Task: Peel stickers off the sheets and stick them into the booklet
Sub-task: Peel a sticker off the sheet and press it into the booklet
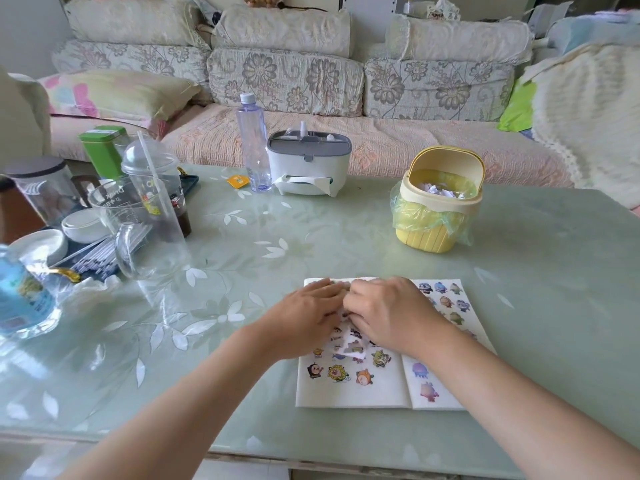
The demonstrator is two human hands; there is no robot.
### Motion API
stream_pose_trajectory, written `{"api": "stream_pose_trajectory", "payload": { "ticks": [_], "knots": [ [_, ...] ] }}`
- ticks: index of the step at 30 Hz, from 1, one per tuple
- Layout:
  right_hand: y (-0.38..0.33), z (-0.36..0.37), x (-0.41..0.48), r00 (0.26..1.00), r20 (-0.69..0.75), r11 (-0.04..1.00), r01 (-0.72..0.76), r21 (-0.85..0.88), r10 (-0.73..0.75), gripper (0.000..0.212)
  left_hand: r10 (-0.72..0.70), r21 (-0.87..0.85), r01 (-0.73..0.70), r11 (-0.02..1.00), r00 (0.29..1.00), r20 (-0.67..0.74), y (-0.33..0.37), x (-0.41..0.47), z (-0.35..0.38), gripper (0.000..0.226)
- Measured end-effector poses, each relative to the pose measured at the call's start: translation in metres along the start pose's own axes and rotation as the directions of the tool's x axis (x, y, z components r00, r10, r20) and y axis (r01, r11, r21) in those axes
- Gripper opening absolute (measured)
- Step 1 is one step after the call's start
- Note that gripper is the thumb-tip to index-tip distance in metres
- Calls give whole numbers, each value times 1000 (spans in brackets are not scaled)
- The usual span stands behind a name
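Note:
An open white booklet (349, 393) lies flat on the table in front of me, cartoon stickers spread over both pages. A torn, partly used sticker sheet (349, 348) hangs below my hands over the left page. My left hand (304, 317) and my right hand (391, 313) meet above the booklet's upper middle, fingers curled inward and pinching the sheet's top part between them. The fingertips and whatever sticker they hold are hidden behind the knuckles. Several stickers (450, 299) show on the right page beside my right wrist.
A small yellow bin (440, 216) with a bag and paper scraps stands behind the booklet to the right. A grey-white tissue box (304, 168) and a clear bottle (252, 143) sit farther back. Cups, jars and dishes (145, 209) crowd the left side. A sofa lies beyond the table.

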State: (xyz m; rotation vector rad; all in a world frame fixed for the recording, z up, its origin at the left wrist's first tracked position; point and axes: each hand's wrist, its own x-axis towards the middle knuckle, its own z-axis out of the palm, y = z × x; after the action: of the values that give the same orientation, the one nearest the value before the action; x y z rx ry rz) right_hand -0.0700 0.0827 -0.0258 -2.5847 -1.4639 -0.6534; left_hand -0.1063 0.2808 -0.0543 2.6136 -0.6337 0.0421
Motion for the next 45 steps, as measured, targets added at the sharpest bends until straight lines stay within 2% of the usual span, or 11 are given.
{"api": "stream_pose_trajectory", "payload": {
  "ticks": [5, 11, 16, 22, 26, 31, 33, 36, 38, 42, 45],
  "knots": [
    [0, 12, -2, 994, -8, 994, 110, -25, -110, 17, 11, 121, -21, 992, 996, 90, -6, -9, 4, 67],
    [-1, 13, -9, 994, -33, 970, -95, 225, 105, 12, -30, 179, 7, 984, 992, 122, -9, -15, 6, 75],
    [-3, 13, -9, 988, -53, 960, -129, 249, 147, 7, -51, 199, 20, 980, 986, 156, -5, -16, 2, 61],
    [-3, 11, -12, 982, -178, 994, 81, 75, -66, 12, -84, 197, 56, 979, 987, 135, -4, -16, 2, 59],
    [-7, 5, -13, 964, -257, 982, -24, 185, 72, 15, -144, 88, 139, 986, 988, 55, 0, -15, -2, 57],
    [-6, -11, -12, 930, -317, 966, -117, 232, 188, 14, -217, -112, 196, 974, 951, -220, 16, -12, -27, 43],
    [-5, -15, -11, 921, -322, 962, -148, 230, 218, 17, -331, -295, 263, 919, 920, -210, 32, -13, -37, 32],
    [-4, -19, -11, 905, -338, 950, -175, 259, 259, 20, -470, -668, 374, 643, 882, 41, 56, -14, -46, 21],
    [-5, -21, -10, 897, -334, 938, -198, 283, 290, 20, -494, -745, 393, 539, 864, 98, 64, -12, -46, 18],
    [-7, -27, -6, 898, -277, 911, -245, 332, 343, 24, -549, -820, 382, 425, 829, 102, 71, -6, -48, 10],
    [-5, -33, -4, 874, -105, 769, -354, 532, 475, 34, -568, -840, 380, 388, 816, 107, 72, -2, -52, 12]
  ]
}}
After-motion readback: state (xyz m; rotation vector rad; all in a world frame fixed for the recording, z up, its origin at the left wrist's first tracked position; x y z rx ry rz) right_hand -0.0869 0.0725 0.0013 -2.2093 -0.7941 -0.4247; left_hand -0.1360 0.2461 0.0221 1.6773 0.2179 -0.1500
